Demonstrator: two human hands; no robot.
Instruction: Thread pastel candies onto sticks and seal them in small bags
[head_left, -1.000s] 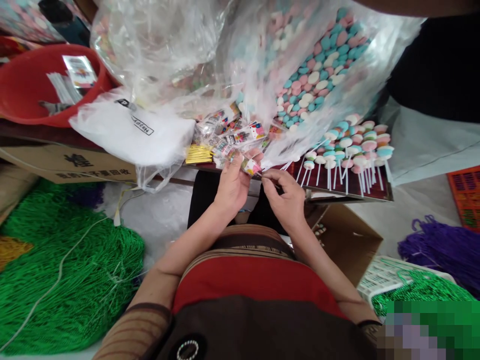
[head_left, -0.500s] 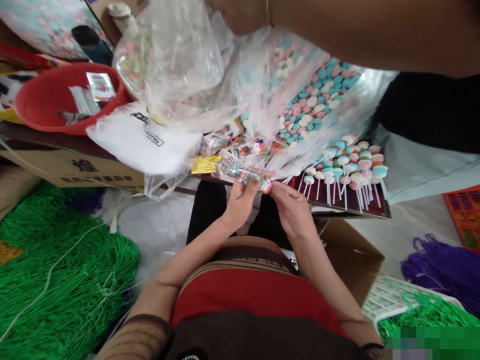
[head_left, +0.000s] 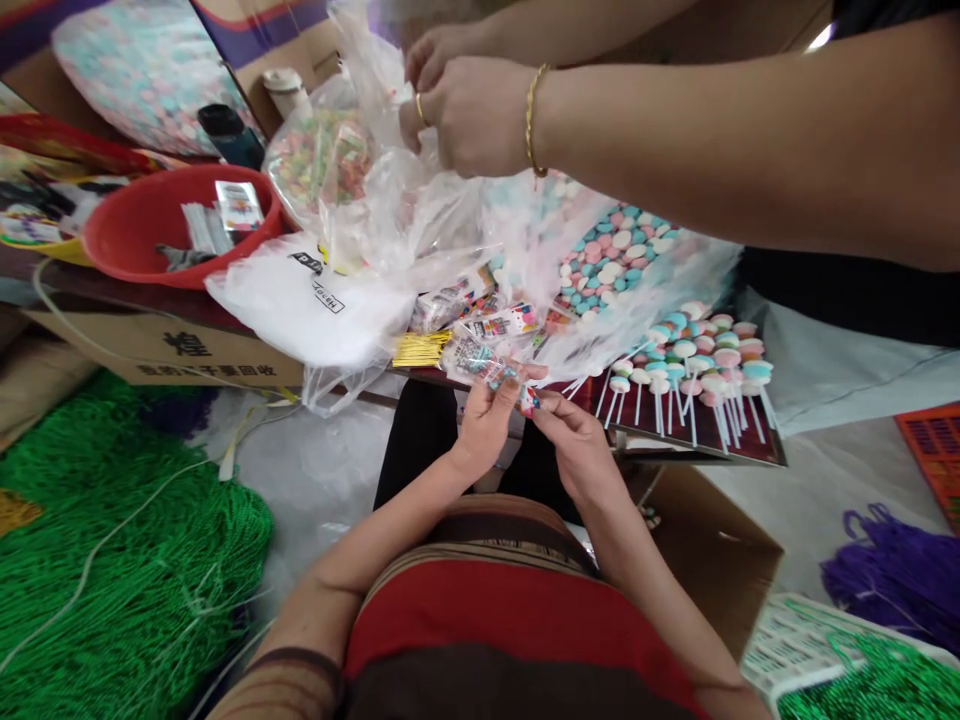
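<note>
Fingers of the left hand (head_left: 484, 430) I guide remotely pinch the printed packet (head_left: 495, 373) by the table (head_left: 769, 449) edge, while the right hand (head_left: 576, 435) pinches its end, seemingly for steadiness.

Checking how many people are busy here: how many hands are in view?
4. The wearer's left hand and right hand, at a printed packet, near centre; a co-worker's nearer hand and farther hand, partly hidden, at clear plastic, upper centre.
</note>
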